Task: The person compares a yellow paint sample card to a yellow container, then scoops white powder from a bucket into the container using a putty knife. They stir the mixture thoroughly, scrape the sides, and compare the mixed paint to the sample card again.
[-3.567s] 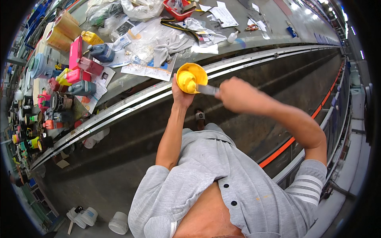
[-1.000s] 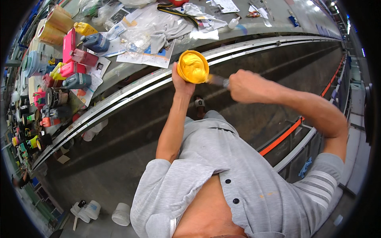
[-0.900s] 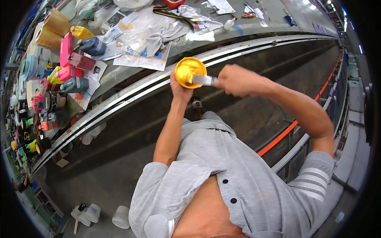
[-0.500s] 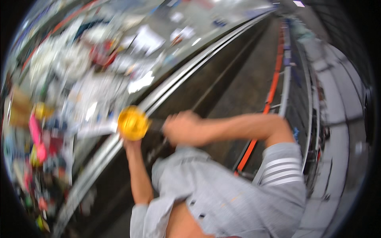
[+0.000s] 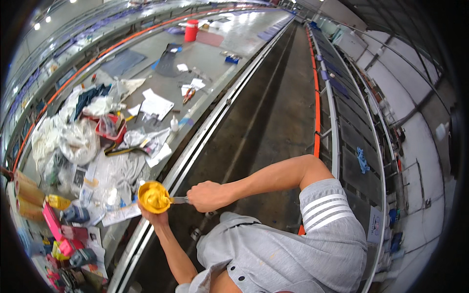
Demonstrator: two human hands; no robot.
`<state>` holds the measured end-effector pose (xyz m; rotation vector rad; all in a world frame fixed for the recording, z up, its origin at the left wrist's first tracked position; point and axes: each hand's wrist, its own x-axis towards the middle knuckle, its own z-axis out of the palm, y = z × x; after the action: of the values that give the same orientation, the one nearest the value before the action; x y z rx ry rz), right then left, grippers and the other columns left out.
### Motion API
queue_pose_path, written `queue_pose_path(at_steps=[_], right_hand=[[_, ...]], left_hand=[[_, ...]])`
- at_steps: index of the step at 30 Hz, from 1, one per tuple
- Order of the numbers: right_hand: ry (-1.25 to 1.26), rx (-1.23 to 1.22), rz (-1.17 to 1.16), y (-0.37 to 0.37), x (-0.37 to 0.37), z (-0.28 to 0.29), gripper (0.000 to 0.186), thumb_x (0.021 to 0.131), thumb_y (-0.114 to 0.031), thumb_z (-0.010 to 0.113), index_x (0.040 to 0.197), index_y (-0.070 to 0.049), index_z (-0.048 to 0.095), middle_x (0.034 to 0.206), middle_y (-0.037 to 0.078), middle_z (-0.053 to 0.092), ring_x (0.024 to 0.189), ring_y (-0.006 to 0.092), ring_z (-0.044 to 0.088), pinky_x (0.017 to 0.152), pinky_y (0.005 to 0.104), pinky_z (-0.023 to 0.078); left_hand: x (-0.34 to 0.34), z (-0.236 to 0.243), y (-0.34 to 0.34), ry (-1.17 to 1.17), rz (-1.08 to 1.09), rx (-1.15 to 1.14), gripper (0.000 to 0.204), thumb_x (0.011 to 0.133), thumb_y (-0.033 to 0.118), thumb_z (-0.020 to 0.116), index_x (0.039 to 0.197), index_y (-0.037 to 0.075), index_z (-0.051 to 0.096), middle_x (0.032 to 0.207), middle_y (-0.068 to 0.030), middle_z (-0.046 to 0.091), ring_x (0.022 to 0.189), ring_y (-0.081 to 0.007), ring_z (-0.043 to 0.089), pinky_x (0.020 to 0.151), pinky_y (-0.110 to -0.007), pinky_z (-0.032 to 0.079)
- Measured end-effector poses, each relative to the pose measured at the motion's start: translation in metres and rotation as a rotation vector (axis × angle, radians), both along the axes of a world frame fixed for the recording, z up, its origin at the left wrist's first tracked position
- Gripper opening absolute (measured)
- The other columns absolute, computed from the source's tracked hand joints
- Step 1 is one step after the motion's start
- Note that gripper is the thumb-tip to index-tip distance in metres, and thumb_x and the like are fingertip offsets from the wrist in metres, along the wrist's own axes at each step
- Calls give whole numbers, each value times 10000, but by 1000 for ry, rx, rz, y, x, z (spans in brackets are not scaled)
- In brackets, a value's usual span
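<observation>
My left hand [image 5: 155,218] holds up a small round cup [image 5: 153,197] full of thick yellow paste. My right hand [image 5: 207,196] grips the handle of a metal scraper [image 5: 177,199], whose blade is dipped into the yellow paste. Both hands are raised in front of my chest, above a long dark trench [image 5: 254,132] in the floor. My grey shirt fills the lower part of the view.
A grey platform [image 5: 205,53] on the left is strewn with papers, plastic bags, a red basket [image 5: 110,128], tape rolls and pink and yellow tools. A red bucket [image 5: 191,30] stands far off. An orange rail [image 5: 316,107] and metal railings run along the right.
My head has swung up and to the right, so the view now runs down the length of the trench. The hands stay together, the scraper still in the yellow cup.
</observation>
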<state>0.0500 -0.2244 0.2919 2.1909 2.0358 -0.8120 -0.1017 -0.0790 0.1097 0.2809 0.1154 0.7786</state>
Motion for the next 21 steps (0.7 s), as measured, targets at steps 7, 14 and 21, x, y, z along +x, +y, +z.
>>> queue_pose_path(at_steps=[7,14,21], right_hand=[[-69,-111,-221,5,-16,4,306,949,-248,526,814,-9,662,811,213,671,824,392,677,709,520,535],[-224,-92,-126,9,-16,-2,318,967,-237,509,837,28,626,826,250,660,834,431,657,714,550,505],[-112,-81,-99,13,-10,-1,332,974,-260,504,829,6,641,786,269,657,768,461,636,757,505,524]], left_hand=[[-2,-51,13,48,95,-57,626,1006,540,371,1336,28,513,1299,-141,602,1171,-298,596,1030,-466,468],[1,-17,-6,129,145,-233,581,1013,524,359,1295,48,538,1229,-107,633,1134,-264,611,1013,-445,466],[-14,-18,-5,137,106,-208,604,1010,521,351,1303,26,537,1250,-127,633,1162,-277,605,1024,-437,464]])
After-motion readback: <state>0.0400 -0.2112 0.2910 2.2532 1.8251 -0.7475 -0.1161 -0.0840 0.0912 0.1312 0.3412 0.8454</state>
